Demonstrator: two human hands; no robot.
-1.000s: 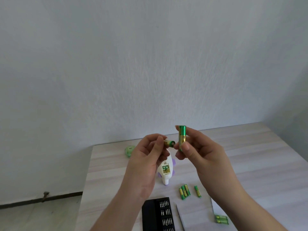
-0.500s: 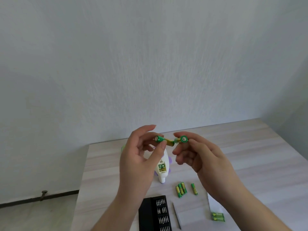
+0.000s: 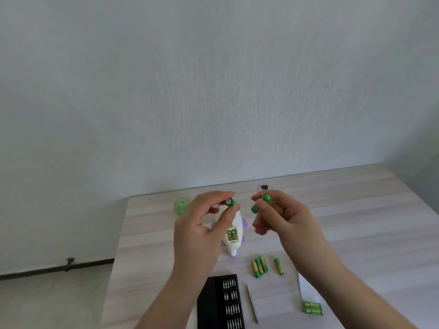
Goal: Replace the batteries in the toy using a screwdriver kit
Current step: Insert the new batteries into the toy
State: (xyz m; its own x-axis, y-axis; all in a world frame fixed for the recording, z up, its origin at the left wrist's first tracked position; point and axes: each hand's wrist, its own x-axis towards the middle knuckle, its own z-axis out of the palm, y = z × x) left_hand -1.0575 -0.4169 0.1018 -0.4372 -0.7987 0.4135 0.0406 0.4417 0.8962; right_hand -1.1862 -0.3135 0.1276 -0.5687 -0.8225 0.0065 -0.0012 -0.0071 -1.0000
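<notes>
Left hand: your left hand [image 3: 202, 231] pinches a green battery [image 3: 230, 202], centre frame.
Right hand: your right hand [image 3: 282, 217] pinches a second battery [image 3: 261, 203].
Toy: the white toy [image 3: 234, 233] lies below them, two batteries in its open compartment [image 3: 231, 235].
Kit: the black screwdriver kit [image 3: 221, 302], bottom centre, holds rows of bits.
Spares: loose batteries [image 3: 260, 267] lie on the table [image 3: 356, 222].

A pale wood-grain table [image 3: 356, 222] fills the lower right. Behind it, a plain white wall [image 3: 213, 91] covers the upper frame. At lower left, the floor [image 3: 47, 302] meets a dark baseboard [image 3: 35, 273].
</notes>
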